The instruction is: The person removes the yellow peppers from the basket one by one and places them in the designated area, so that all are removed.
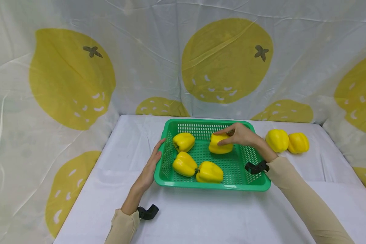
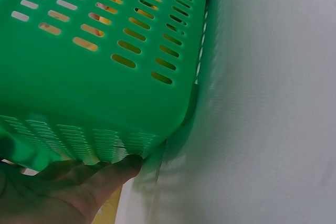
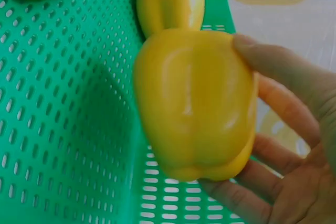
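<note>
My right hand grips a yellow bell pepper between thumb and fingers, over the right half of a green plastic basket. In the right wrist view the pepper's lobed end faces the camera. Against the outside of the basket's left wall lies my left hand, its fingers extended along the slotted side in the left wrist view. Inside the basket, a bell pepper sits at the back left. Two more, one bell pepper and another bell pepper, lie stem to stem near the front.
Two yellow bell peppers, a nearer-to-basket pepper and an outer pepper, sit side by side on the white tablecloth, right of the basket. A lemon-print curtain hangs behind and along both sides. Black cameras are strapped to the wrists.
</note>
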Action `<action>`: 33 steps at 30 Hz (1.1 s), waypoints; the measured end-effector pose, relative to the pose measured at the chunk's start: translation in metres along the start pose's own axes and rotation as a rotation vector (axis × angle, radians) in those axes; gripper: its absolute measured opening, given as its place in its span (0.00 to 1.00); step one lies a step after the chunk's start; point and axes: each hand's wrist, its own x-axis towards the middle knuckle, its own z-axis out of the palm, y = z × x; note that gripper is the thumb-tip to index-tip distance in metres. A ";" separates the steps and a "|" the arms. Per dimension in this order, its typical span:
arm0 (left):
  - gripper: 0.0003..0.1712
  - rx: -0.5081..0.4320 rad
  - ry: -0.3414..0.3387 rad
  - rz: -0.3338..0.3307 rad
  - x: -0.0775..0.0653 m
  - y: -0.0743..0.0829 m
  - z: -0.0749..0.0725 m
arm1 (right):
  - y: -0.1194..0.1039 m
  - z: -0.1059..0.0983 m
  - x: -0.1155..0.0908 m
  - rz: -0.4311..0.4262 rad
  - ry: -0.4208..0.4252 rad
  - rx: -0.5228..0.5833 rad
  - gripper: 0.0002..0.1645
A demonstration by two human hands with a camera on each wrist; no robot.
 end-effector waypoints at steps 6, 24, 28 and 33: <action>0.29 -0.003 0.001 -0.001 0.000 0.000 0.000 | -0.009 -0.006 -0.009 0.048 0.044 0.052 0.29; 0.28 -0.004 -0.010 -0.002 0.002 -0.001 0.000 | -0.022 -0.052 -0.075 0.159 0.257 0.114 0.30; 0.28 0.004 -0.012 -0.019 0.003 -0.001 0.000 | -0.020 -0.061 -0.091 0.169 0.329 0.101 0.29; 0.29 0.000 -0.005 -0.028 0.002 -0.001 -0.001 | -0.010 -0.068 -0.107 0.153 0.400 0.070 0.28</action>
